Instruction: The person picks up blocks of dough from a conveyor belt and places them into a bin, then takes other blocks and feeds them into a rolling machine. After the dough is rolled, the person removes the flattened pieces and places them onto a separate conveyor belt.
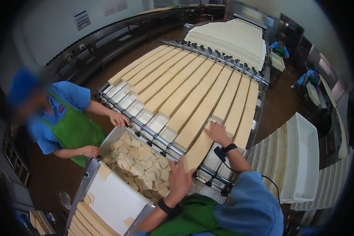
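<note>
Several long, pale-yellow rows of what look like thin stacked slices (187,104) lie side by side on a slanted rack with white channels. One row (198,151) reaches past the rack's near rail, between my hands. My left hand (179,179) is at its near end, fingers upright against the left side and thumb toward the front. Farther up, my right hand (217,133) lies over the same row, fingers bent around it. Both hands appear to grip it. Left of my left hand, a white bin (113,137) holds many loose pale slices (137,163).
A co-worker (72,114) in a green apron stands left, hands on the bin edge and rack rail. White trays (299,157) are stacked at right. More rows (88,220) lie lower left. A black cable (273,185) runs by my right arm. Two people work far right.
</note>
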A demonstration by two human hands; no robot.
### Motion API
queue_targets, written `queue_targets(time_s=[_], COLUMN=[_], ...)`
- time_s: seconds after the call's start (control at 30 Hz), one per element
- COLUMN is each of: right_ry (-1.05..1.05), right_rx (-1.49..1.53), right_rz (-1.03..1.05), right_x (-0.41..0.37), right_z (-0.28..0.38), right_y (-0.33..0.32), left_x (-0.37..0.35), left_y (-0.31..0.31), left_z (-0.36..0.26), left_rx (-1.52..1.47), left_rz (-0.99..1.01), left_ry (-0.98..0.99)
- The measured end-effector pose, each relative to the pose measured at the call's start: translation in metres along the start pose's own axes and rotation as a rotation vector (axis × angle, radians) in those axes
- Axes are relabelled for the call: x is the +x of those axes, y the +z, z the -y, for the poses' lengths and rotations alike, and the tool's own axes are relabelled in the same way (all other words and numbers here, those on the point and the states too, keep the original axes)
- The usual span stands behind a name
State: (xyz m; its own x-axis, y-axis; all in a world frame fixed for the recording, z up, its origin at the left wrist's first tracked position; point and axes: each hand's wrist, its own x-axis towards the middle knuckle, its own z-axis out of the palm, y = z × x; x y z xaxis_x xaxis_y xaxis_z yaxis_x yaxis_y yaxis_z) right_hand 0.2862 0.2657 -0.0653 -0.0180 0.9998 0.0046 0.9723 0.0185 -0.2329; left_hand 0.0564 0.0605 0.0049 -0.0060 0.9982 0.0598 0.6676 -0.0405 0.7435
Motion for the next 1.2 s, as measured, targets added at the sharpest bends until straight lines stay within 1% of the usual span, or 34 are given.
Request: queue_targets(time_s=[0.03, 0.07, 0.13, 0.17, 0.27, 0.33, 0.4, 0.5, 0.53, 0.6, 0.7, 0.73, 0.83, 0.9, 0.93, 1.0, 1.07, 1.13, 1.2], right_ry=[-0.019, -0.038, -0.038, -0.039, -0.122, -0.292, -0.439, -0.464, -0.457, -0.446, -0.480, -0.520, -0.665, -0.781, -0.775, -0.760, -0.727, -0.699, -0.683], right_rx=[-0.031, -0.063, -0.109, -0.134, 0.122, 0.529, 0.663, 0.553, 0.561, 0.578, 0.517, 0.454, 0.260, 0.129, 0.128, 0.116, 0.177, 0.226, 0.269], right_rz=[-0.122, -0.243, -0.351, -0.407, -0.351, -0.265, -0.195, -0.194, -0.202, -0.217, -0.203, -0.241, -0.339, -0.397, -0.401, -0.415, -0.394, -0.392, -0.405], right_x=[0.001, 0.000, -0.013, -0.021, -0.071, -0.107, -0.141, -0.159, -0.157, -0.151, -0.147, -0.146, -0.144, -0.143, -0.143, -0.141, -0.143, -0.143, -0.144], right_z=[-0.003, -0.006, -0.001, 0.004, 0.017, 0.022, 0.046, 0.065, 0.064, 0.063, 0.060, 0.059, 0.057, 0.056, 0.058, 0.058, 0.060, 0.062, 0.062], right_y=[0.009, 0.017, 0.015, 0.011, 0.014, 0.037, 0.026, 0.015, 0.016, 0.017, 0.011, 0.012, 0.022, 0.028, 0.028, 0.024, 0.013, 0.010, 0.013], left_x=[0.008, 0.017, 0.032, 0.036, 0.039, 0.036, 0.037, 0.039, 0.041, 0.042, 0.041, 0.039, 0.029, 0.016, 0.009, -0.001, -0.015, -0.039, -0.063], left_y=[0.003, 0.009, 0.023, 0.029, 0.039, 0.035, 0.035, 0.038, 0.038, 0.037, 0.035, 0.034, 0.044, 0.039, 0.032, 0.016, 0.004, -0.005, -0.015], left_z=[-0.002, -0.001, 0.005, 0.008, 0.012, 0.015, 0.023, 0.033, 0.035, 0.036, 0.036, 0.038, 0.075, 0.098, 0.108, 0.127, 0.146, 0.165, 0.164], left_rx=[0.009, -0.045, -0.154, -0.146, -0.151, -0.189, -0.187, -0.164, -0.152, -0.160, -0.183, -0.194, -0.328, -0.279, -0.253, -0.097, 0.141, 0.172, 0.202], left_rz=[-0.010, 0.020, 0.078, 0.056, 0.011, 0.009, 0.007, 0.020, 0.022, 0.028, 0.016, 0.007, -0.090, -0.273, -0.361, -0.437, -0.420, -0.430, -0.455], left_ry=[0.001, -0.017, -0.055, -0.031, 0.042, 0.084, 0.165, 0.237, 0.256, 0.269, 0.255, 0.240, 0.090, -0.041, -0.104, -0.291, -0.459, -0.501, -0.429])
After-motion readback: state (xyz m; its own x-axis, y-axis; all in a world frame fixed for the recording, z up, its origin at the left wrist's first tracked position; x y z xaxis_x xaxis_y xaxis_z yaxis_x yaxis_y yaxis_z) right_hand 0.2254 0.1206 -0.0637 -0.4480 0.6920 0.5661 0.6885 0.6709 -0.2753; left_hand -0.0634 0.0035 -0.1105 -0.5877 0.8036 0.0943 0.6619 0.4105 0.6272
